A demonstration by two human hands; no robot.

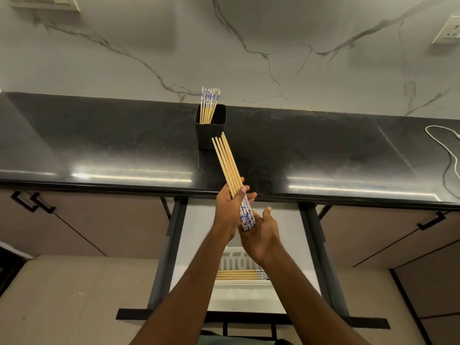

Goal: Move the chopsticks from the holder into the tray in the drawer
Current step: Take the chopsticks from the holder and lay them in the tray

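Note:
A black square holder (210, 131) stands on the dark countertop with several wooden chopsticks (209, 104) upright in it, their blue-and-white ends up. My left hand (227, 211) grips a bundle of several chopsticks (229, 165) over the counter's front edge, plain tips pointing up and away. My right hand (261, 232) cups the bundle's patterned lower ends from beneath. Below my arms the drawer (286, 265) is pulled out, and its white tray (239, 287) holds several chopsticks (240, 274) lying sideways.
The black countertop (124, 145) runs left to right under a marble-patterned wall. A white cable (448, 150) lies at the far right of the counter. Cabinet doors with black handles (32, 201) flank the drawer.

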